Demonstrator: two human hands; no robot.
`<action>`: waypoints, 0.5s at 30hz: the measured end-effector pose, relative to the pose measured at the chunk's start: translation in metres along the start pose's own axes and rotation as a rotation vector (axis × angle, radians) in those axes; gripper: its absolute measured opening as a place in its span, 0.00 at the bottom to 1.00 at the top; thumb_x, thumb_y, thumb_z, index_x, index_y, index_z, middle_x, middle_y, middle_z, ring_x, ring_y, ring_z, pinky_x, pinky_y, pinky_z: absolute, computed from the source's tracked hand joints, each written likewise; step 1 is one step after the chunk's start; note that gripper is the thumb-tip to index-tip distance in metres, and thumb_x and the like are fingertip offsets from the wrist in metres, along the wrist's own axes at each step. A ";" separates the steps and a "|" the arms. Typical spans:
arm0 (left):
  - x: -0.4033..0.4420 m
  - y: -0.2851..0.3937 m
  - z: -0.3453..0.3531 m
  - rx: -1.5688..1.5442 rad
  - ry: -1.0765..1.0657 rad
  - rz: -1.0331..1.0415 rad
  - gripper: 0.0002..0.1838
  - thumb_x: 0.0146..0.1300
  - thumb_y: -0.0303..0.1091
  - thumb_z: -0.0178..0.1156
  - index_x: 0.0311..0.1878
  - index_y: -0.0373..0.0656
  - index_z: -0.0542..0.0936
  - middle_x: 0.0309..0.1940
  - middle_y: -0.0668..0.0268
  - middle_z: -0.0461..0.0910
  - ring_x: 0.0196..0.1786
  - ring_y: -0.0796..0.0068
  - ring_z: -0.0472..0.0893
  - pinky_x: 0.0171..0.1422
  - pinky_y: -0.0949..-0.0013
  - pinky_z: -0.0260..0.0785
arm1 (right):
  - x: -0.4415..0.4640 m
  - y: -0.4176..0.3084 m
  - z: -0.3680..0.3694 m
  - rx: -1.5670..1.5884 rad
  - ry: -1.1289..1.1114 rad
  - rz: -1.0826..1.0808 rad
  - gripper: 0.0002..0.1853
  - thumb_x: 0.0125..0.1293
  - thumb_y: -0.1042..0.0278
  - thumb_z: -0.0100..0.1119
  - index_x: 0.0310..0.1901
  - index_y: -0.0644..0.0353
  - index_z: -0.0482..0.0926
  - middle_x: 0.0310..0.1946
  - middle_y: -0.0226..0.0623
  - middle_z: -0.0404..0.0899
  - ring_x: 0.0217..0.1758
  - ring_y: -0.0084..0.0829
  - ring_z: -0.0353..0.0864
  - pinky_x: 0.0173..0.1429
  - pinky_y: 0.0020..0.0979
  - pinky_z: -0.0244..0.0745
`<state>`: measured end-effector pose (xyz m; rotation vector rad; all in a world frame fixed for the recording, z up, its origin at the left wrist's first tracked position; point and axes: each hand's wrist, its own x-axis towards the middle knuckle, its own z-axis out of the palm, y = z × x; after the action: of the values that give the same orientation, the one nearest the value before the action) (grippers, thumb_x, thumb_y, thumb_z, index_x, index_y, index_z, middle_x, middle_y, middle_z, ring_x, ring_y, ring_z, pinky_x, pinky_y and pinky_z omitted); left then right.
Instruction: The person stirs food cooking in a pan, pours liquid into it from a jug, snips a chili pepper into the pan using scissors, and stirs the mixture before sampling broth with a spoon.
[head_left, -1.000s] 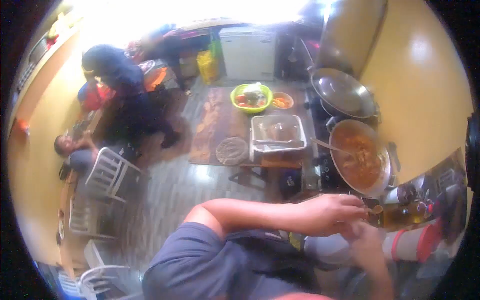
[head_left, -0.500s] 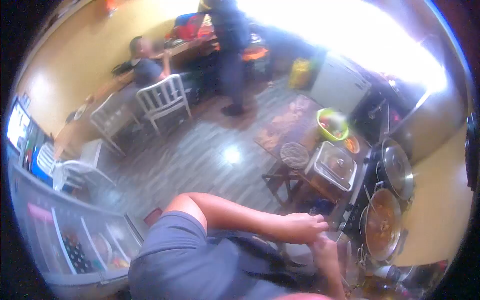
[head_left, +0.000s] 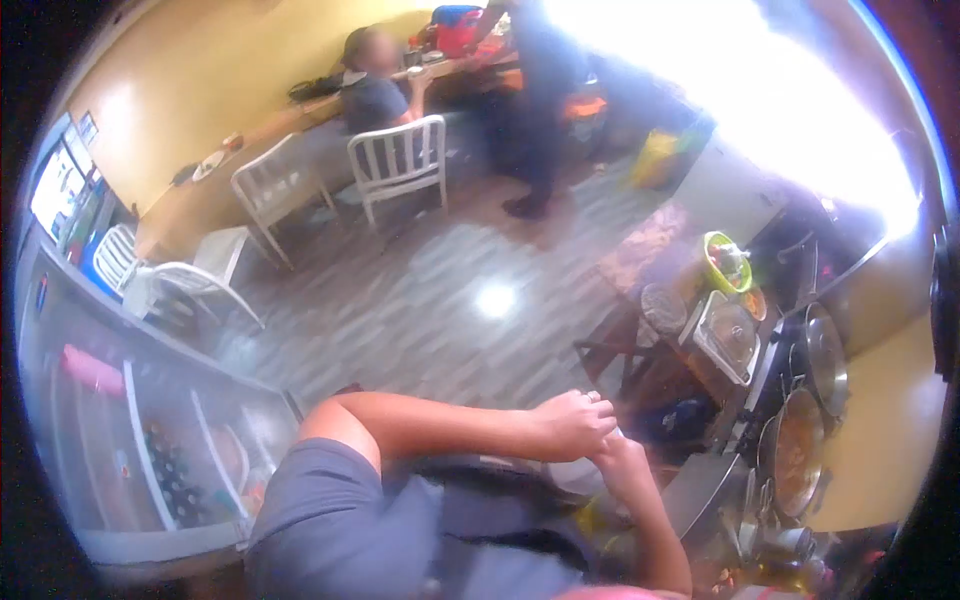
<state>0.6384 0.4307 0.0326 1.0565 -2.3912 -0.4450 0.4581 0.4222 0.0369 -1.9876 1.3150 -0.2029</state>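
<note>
My left hand (head_left: 578, 422) and my right hand (head_left: 622, 467) meet in front of my body, fingers closed against each other. A small bit of white shows between them, too small and covered to name. Just below the hands sits a pale round thing (head_left: 575, 480), partly hidden by my left forearm. Right of my hands, on the stove side, stands a wide pan (head_left: 797, 455) of orange-brown food.
Behind the pan is a large metal pot (head_left: 825, 350). A lidded tray (head_left: 727, 335) and a green basket (head_left: 722, 265) stand on a wooden table. At left are a glass-fronted fridge (head_left: 180, 400) and white chairs (head_left: 400, 155). One person sits and another stands farther off.
My view has turned, so the room and stove shift to the right in the picture. My joined hands now appear slightly higher and farther left, still together.
</note>
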 end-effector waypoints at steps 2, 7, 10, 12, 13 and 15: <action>-0.037 -0.008 -0.007 -0.197 -0.061 0.115 0.12 0.56 0.44 0.62 0.40 0.49 0.81 0.48 0.67 0.79 0.59 0.64 0.73 0.66 0.46 0.59 | 0.004 -0.030 0.018 -0.252 -0.231 -0.118 0.18 0.60 0.66 0.55 0.53 0.54 0.76 0.45 0.46 0.80 0.50 0.48 0.78 0.51 0.40 0.74; -0.095 -0.010 -0.032 0.031 0.266 0.010 0.13 0.58 0.46 0.61 0.39 0.48 0.82 0.41 0.64 0.82 0.49 0.60 0.79 0.65 0.41 0.57 | 0.009 -0.050 0.079 -0.028 -0.185 -0.170 0.10 0.58 0.64 0.56 0.37 0.58 0.83 0.34 0.46 0.81 0.41 0.44 0.81 0.45 0.36 0.74; -0.118 -0.015 -0.045 0.038 -0.035 -0.112 0.18 0.54 0.50 0.63 0.39 0.47 0.81 0.38 0.62 0.82 0.47 0.59 0.80 0.62 0.48 0.63 | 0.009 -0.066 0.097 0.054 -0.102 -0.230 0.12 0.61 0.60 0.55 0.39 0.58 0.82 0.35 0.51 0.80 0.41 0.50 0.80 0.46 0.39 0.74; -0.120 -0.008 -0.055 0.075 0.318 -0.172 0.18 0.54 0.50 0.62 0.39 0.45 0.80 0.35 0.60 0.82 0.42 0.57 0.81 0.52 0.55 0.71 | 0.024 -0.040 0.118 0.034 -0.161 -0.208 0.21 0.62 0.49 0.55 0.41 0.62 0.81 0.42 0.53 0.79 0.47 0.52 0.77 0.50 0.42 0.73; -0.122 -0.014 -0.054 0.134 0.068 -0.343 0.18 0.55 0.48 0.61 0.40 0.44 0.80 0.34 0.59 0.82 0.40 0.56 0.81 0.46 0.56 0.73 | 0.019 -0.058 0.110 0.044 -0.185 -0.141 0.22 0.62 0.48 0.56 0.39 0.64 0.81 0.41 0.53 0.79 0.47 0.51 0.78 0.50 0.42 0.73; -0.133 -0.023 -0.036 0.202 -0.155 -0.421 0.18 0.56 0.44 0.60 0.44 0.42 0.78 0.30 0.58 0.81 0.35 0.55 0.81 0.38 0.57 0.74 | 0.021 -0.063 0.117 0.046 -0.162 -0.129 0.21 0.61 0.50 0.57 0.37 0.65 0.81 0.39 0.53 0.80 0.46 0.50 0.79 0.49 0.42 0.73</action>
<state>0.7497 0.5124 0.0120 1.6861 -2.3797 -0.4458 0.5720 0.4738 -0.0118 -2.0060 1.0723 -0.1284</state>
